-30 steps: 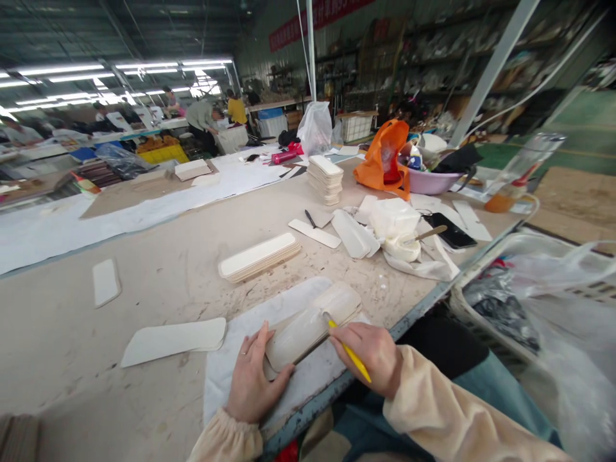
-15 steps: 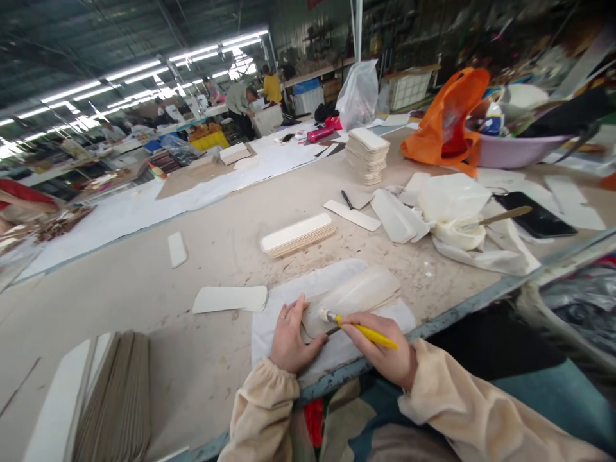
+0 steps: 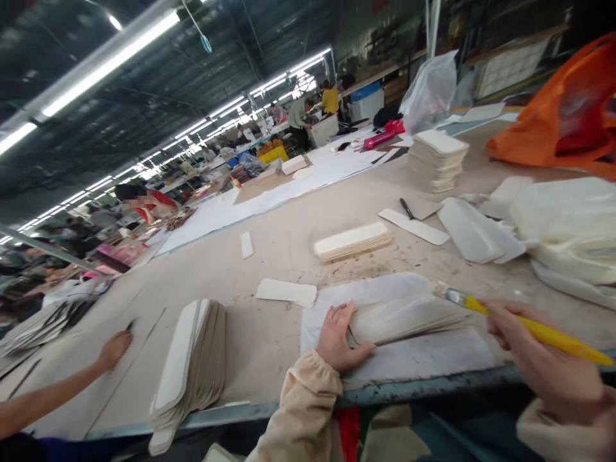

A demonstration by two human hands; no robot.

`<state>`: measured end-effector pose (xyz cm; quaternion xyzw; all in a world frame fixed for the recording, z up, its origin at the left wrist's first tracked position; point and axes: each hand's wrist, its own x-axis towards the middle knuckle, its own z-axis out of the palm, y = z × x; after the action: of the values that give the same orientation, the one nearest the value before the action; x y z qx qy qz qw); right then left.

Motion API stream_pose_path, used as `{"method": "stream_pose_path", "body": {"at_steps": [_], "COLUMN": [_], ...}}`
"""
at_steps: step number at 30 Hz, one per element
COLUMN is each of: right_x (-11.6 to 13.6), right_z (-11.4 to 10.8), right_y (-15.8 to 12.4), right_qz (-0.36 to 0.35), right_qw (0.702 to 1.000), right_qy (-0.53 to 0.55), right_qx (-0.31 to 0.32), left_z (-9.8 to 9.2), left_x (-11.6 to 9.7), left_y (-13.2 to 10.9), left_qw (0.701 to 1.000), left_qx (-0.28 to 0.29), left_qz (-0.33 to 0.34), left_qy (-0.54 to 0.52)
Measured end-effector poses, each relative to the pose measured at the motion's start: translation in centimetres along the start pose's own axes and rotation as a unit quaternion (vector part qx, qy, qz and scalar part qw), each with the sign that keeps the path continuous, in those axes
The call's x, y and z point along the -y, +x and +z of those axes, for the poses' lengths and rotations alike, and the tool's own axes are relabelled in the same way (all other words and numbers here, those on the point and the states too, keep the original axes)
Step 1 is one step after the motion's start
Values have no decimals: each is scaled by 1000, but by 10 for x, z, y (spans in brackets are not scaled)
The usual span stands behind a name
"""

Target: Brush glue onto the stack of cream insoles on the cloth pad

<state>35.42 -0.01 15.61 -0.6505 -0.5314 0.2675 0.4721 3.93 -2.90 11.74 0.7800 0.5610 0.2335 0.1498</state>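
My right hand (image 3: 543,353) grips a yellow-handled paintbrush (image 3: 474,303). The bristles sit just beyond the far right end of a low, fanned stack of pale strips (image 3: 399,317). Thumb and fingers of my left hand (image 3: 342,337) close round the left end of that stack, holding it down. Under the stack lies a white sheet (image 3: 375,289) near the table edge. A single pale strip (image 3: 287,292) rests left of the sheet. Beyond it stands a neat pile of cream strips (image 3: 353,240).
A tall leaning stack of strips (image 3: 192,359) overhangs the table's front edge at left. A co-worker's hand (image 3: 115,348) holds a dark, thin object farther left. Crumpled white plastic (image 3: 568,218), a black pen (image 3: 407,208), another strip pile (image 3: 437,160) and an orange bag (image 3: 548,135) occupy the right.
My right hand has moved right with the paintbrush, from the stack's left part to its right end. My left hand stays at the left end. The view has turned left, bringing a co-worker's arm into sight.
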Motion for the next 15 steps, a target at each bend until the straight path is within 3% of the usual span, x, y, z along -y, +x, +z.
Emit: {"method": "stream_pose_path", "body": {"at_steps": [4,8,11,15], "right_x": [4,9,11,5], "right_z": [-6,-1,2,2], "right_y": [-1,-7,-9,-7], "right_qz": [16,10,-3,-34], "right_qw": [995,991,988,986], "right_qy": [63,111,133,145], "right_qx": [-76,-73,-75,-70], "left_z": [-17,-47,-64,-70], "left_x": [11,36,52,60], "left_y": [1,18,35,48], "left_qw": [990,962,948,933], "left_qx": [-47,-74,-36,35], "left_qz": [-86,-186,-224,-249], "left_qy": [105,185,222,257]}}
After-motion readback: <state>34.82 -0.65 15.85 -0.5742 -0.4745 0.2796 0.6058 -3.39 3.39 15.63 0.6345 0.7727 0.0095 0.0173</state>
